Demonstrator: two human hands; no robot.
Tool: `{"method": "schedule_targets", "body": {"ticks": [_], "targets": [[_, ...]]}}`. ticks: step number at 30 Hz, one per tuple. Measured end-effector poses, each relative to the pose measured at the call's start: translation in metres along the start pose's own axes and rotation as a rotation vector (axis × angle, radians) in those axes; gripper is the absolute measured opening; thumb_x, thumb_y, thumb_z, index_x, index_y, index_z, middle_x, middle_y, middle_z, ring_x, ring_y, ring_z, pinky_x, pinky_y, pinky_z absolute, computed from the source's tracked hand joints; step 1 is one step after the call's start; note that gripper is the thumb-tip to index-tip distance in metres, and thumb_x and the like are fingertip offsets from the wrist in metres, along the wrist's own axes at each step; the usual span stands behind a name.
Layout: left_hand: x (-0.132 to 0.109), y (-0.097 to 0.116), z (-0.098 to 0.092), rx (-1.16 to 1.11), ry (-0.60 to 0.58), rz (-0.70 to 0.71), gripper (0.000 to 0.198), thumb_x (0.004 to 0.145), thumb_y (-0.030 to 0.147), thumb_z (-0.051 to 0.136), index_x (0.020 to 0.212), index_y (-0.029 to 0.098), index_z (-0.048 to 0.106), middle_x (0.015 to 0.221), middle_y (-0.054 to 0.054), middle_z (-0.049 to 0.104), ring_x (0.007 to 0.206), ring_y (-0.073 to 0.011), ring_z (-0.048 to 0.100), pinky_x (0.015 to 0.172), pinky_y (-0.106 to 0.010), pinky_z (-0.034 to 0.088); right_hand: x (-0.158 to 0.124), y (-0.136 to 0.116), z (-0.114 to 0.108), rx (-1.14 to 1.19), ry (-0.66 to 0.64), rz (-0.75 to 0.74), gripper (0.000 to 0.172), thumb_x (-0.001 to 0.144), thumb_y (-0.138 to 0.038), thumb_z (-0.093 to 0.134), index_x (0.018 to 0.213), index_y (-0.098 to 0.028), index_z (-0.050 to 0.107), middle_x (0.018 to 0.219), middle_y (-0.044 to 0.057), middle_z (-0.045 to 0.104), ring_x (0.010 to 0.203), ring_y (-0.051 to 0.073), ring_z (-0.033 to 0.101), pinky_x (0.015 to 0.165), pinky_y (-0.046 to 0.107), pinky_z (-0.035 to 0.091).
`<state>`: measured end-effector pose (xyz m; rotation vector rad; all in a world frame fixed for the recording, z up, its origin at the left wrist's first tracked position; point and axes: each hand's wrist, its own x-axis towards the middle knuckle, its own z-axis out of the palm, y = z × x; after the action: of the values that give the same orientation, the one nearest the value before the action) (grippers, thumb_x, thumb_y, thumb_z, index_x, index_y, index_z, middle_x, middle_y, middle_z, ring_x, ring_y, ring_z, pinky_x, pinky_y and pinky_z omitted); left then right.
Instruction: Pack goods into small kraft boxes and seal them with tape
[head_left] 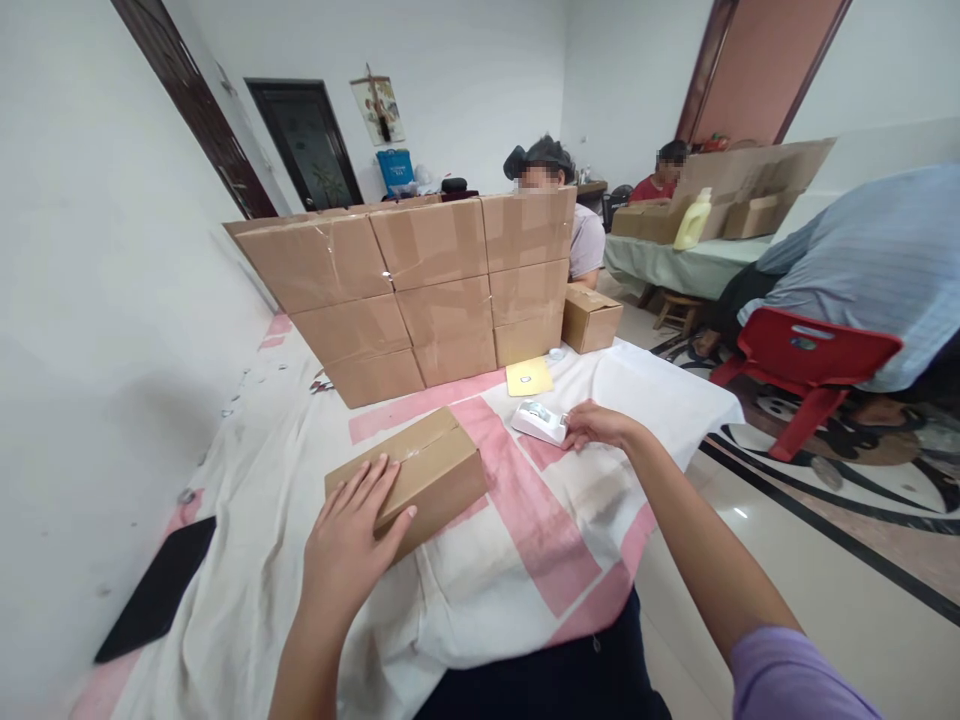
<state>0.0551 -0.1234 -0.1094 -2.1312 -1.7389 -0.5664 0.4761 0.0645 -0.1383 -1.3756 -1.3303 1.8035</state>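
A closed cardboard box [431, 455] lies at a slant on the cloth in front of me, with a seam along its top. My left hand [356, 515] rests on its near left part, fingers stretched flat over the top and thumb apart at the front edge. To the right of the box is a small white plastic thing [538, 422] that looks like a tape dispenser, with a grey-green patch on top. My right hand [592, 425] is closed at its right end, fingers curled; the exact grip is partly hidden.
A wall of stacked, taped cardboard boxes [442, 290] stands across the far side. Near it are a single box [592, 318], a yellow paper pad [529, 377] and a small clear roll [556, 355]. A black tablet-like slab [157, 590] lies left. Other people sit beyond.
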Motion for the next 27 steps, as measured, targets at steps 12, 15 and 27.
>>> {"method": "schedule_targets", "body": {"ticks": [12, 15, 27], "targets": [[-0.001, -0.001, 0.003, -0.002, -0.003, -0.016, 0.058, 0.097, 0.055, 0.045, 0.147, 0.026, 0.046, 0.153, -0.003, 0.051, 0.140, -0.0283, 0.050, 0.113, -0.051, 0.042, 0.003, 0.008, -0.003, 0.058, -0.068, -0.045, 0.018, 0.089, -0.017, 0.066, 0.078, -0.015, 0.053, 0.066, 0.013, 0.073, 0.065, 0.021, 0.076, 0.056, 0.022, 0.060], [-0.001, 0.000, 0.004, -0.001, 0.001, -0.021, 0.059, 0.097, 0.055, 0.045, 0.148, 0.027, 0.045, 0.153, -0.002, 0.051, 0.140, -0.0277, 0.049, 0.114, -0.051, 0.042, 0.006, 0.015, 0.000, 0.087, -0.061, -0.071, 0.015, 0.087, -0.016, 0.069, 0.080, -0.015, 0.056, 0.069, 0.009, 0.073, 0.069, 0.019, 0.076, 0.057, 0.019, 0.059], [0.000, 0.001, 0.005, 0.009, 0.029, -0.018, 0.058, 0.097, 0.056, 0.043, 0.147, 0.026, 0.047, 0.151, -0.003, 0.053, 0.139, -0.0279, 0.051, 0.112, -0.051, 0.043, 0.007, 0.032, 0.010, 0.202, 0.148, -0.268, 0.027, 0.085, -0.039, 0.070, 0.080, -0.017, 0.055, 0.065, 0.004, 0.066, 0.057, 0.013, 0.062, 0.046, 0.018, 0.043]]}}
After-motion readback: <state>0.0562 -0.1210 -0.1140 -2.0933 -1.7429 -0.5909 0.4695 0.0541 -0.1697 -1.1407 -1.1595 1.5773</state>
